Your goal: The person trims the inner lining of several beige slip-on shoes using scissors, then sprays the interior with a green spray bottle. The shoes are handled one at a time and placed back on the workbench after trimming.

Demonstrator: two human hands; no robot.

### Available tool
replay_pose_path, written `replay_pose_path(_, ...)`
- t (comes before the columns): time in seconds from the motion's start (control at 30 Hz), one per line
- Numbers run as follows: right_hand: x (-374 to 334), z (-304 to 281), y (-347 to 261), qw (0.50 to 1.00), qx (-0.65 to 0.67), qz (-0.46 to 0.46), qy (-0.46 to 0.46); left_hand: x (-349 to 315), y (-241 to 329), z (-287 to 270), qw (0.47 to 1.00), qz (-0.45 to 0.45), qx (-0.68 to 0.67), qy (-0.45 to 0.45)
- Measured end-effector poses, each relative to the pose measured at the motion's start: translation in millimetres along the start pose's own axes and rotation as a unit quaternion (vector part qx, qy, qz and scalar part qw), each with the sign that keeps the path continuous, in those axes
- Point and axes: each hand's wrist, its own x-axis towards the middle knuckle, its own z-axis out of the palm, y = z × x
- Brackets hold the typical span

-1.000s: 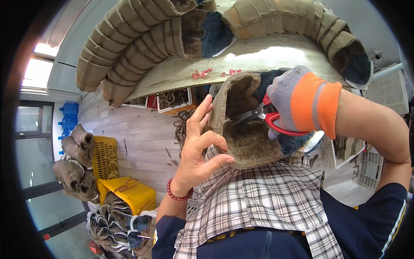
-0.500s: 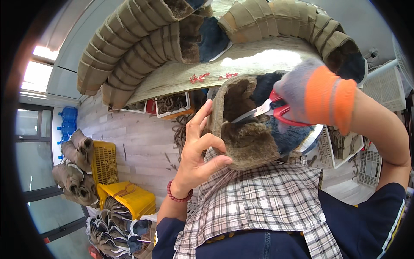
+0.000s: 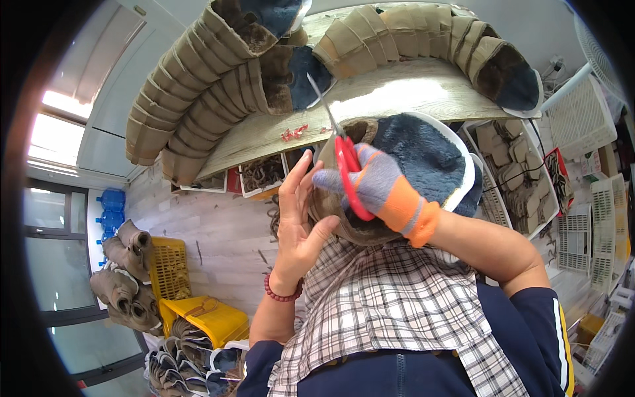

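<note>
A fleece-lined shoe upper (image 3: 423, 155), dark blue pile on one side, brown on the other and edged in white, lies in front of my checked apron. My left hand (image 3: 294, 221), bare with a red bead bracelet at the wrist, is at its brown edge, fingers stretched and thumb apart. In a grey and orange glove, my right hand (image 3: 380, 188) grips red-handled scissors (image 3: 345, 169) above the upper. Their blades point up and away, toward the bench. The glove and scissors hide part of the brown lining.
Curved rows of nested brown uppers (image 3: 198, 83) line the wooden bench (image 3: 397, 92), with red scraps (image 3: 294, 133) near its edge. Beneath and right stand bins of cut pieces (image 3: 519, 165). Yellow crates (image 3: 208, 321), more uppers (image 3: 122, 291) and blue water bottles (image 3: 111, 202) stand left.
The scissors have come out of the upper's lining and now point up toward the bench. My right hand has moved left and lower. My left fingers have straightened from their curl.
</note>
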Motion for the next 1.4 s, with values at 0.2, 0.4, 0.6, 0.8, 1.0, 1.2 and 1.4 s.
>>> replay_pose_path(0.2,3,-7,27,0.994,0.049,-0.101,-0.001,-6,-4,1,0.989,0.069,-0.068,0.114)
replay_pose_path(0.4,-87,-116,-14,0.921,-0.035,-0.313,0.228,-36,-68,-45,0.949,-0.051,-0.072,0.302)
replay_pose_path(0.6,-132,-155,102,0.923,-0.192,-0.188,0.277,-71,-114,-1,0.913,-0.250,-0.303,0.108)
replay_pose_path(0.8,-88,-153,126,0.986,0.115,-0.117,0.034,-51,-125,-4,0.870,-0.340,-0.356,0.031)
replay_pose_path(1.0,-73,-138,130,0.980,0.197,-0.030,-0.014,-35,-147,-7,0.833,-0.370,-0.410,0.013)
replay_pose_path(1.2,-57,-120,149,0.910,0.397,0.053,-0.108,-40,-129,-5,0.824,-0.379,-0.418,0.054)
replay_pose_path(1.4,-55,-81,175,0.985,0.173,-0.019,0.000,-52,-151,-3,0.825,-0.406,-0.392,0.026)
